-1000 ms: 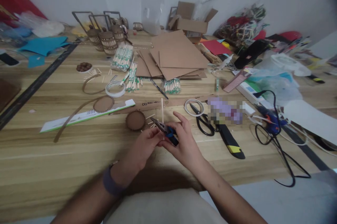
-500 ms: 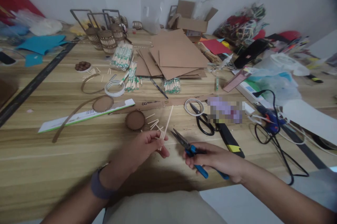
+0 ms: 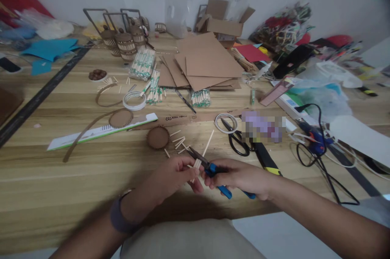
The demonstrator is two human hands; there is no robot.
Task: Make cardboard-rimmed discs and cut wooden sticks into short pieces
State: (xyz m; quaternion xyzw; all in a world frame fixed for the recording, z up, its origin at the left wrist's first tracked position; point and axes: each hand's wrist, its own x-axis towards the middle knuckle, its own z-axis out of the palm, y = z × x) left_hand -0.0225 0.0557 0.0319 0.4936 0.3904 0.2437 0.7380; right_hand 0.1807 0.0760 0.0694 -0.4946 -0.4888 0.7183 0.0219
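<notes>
Thin wooden sticks [image 3: 208, 142] are pinched between the thumb and fingers of my left hand [image 3: 179, 175], one reaching up longer than the others. My right hand [image 3: 237, 178] grips blue-handled pliers [image 3: 225, 191], whose dark jaws [image 3: 199, 156] lie across the sticks just above my left fingertips. Whether the jaws touch the stick is too small to tell. Several short cut sticks [image 3: 179, 142] lie on the table beyond my left hand. Beside them sits a round brown cardboard piece [image 3: 158, 137] with a notched rim.
Black scissors [image 3: 239, 144] and a white tape ring [image 3: 226, 123] lie beyond my right hand. A black-and-yellow cutter [image 3: 264, 157] is nearby. Farther back are stacked cardboard sheets [image 3: 213, 58], packed sticks [image 3: 142, 63] and lidded baskets [image 3: 125, 46]. A glue gun [image 3: 317, 144] with its cable lies right.
My right hand has moved left with the pliers, bringing the jaws over the sticks. My left hand has shifted slightly right. Another short stick now lies near the cut pieces.
</notes>
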